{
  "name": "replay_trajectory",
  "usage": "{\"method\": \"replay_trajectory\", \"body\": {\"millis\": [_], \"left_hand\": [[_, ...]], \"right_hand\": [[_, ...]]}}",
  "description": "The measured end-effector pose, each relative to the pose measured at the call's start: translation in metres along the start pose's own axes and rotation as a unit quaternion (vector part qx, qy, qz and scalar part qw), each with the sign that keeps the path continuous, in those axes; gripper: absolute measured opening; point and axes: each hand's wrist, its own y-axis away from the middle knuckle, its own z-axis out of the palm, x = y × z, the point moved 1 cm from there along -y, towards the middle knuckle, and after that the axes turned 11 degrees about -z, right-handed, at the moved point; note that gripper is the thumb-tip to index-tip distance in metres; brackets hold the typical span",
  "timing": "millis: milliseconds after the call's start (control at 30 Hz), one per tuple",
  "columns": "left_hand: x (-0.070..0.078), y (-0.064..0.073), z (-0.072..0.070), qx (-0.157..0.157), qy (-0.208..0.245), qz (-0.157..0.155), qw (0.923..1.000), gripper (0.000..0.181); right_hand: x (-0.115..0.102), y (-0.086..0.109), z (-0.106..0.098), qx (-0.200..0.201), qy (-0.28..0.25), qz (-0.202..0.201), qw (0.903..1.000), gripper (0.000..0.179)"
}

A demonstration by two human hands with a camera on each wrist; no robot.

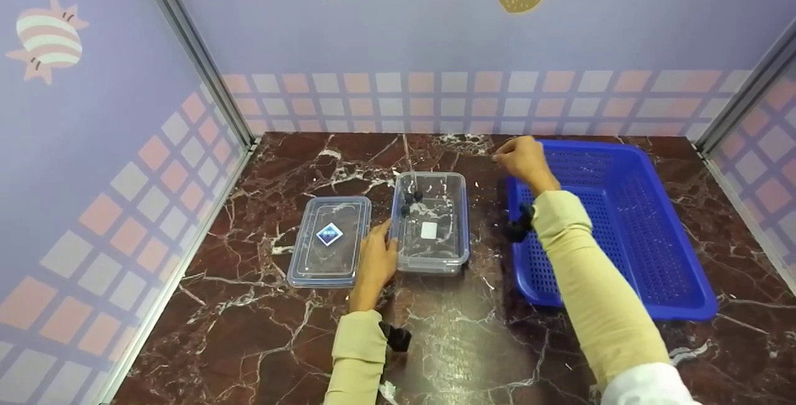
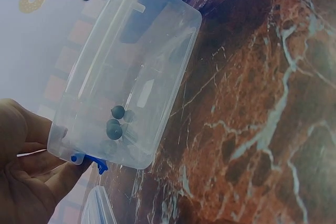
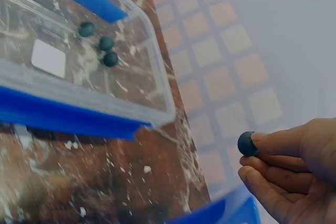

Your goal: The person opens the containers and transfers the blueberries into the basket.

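Observation:
A clear plastic container (image 1: 444,244) with blue side clips stands without its lid. Three small dark blueberry-like balls (image 2: 114,128) lie in its far left part. The left hand (image 1: 378,259) rests along the container's left side, its fingertips touching the wall and the blue clip (image 2: 94,162). Farther right, the right hand (image 1: 524,159) is raised by the far left corner of the blue basket (image 1: 675,237). Between thumb and fingers it pinches another dark blueberry-like ball (image 3: 247,144), plain in the right wrist view.
A clear lid (image 1: 320,262) with a blue diamond sticker lies left of the container. The perforated basket takes up the right of the dark red marble table (image 1: 435,343). Patterned walls (image 1: 410,32) enclose the table at the back and both sides.

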Motion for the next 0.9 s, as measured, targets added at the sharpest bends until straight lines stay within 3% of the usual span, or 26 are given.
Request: {"method": "replay_trajectory", "body": {"millis": [233,400,500,733,900], "left_hand": [[-0.002,-0.001,0.002,-0.005,0.007,0.000,1.0000,0.041],[-0.002,0.001,0.002,0.015,0.008,0.029,0.9994,0.040],[-0.003,0.001,0.002,0.018,0.013,0.036,0.9991,0.040],[-0.002,-0.001,0.002,-0.005,0.003,0.000,1.0000,0.041],[0.000,0.000,0.001,-0.006,-0.001,-0.004,1.0000,0.041]], "right_hand": [[0.025,0.006,-0.022,0.042,-0.009,0.029,0.9987,0.028],[0.045,0.012,-0.032,0.051,-0.013,0.068,0.9963,0.031],[0.057,0.016,-0.034,0.044,-0.012,0.083,0.9955,0.031],[0.087,0.029,-0.028,0.015,-0.002,0.118,0.9929,0.035],[0.109,0.042,-0.024,-0.016,0.008,0.162,0.9866,0.040]]}}
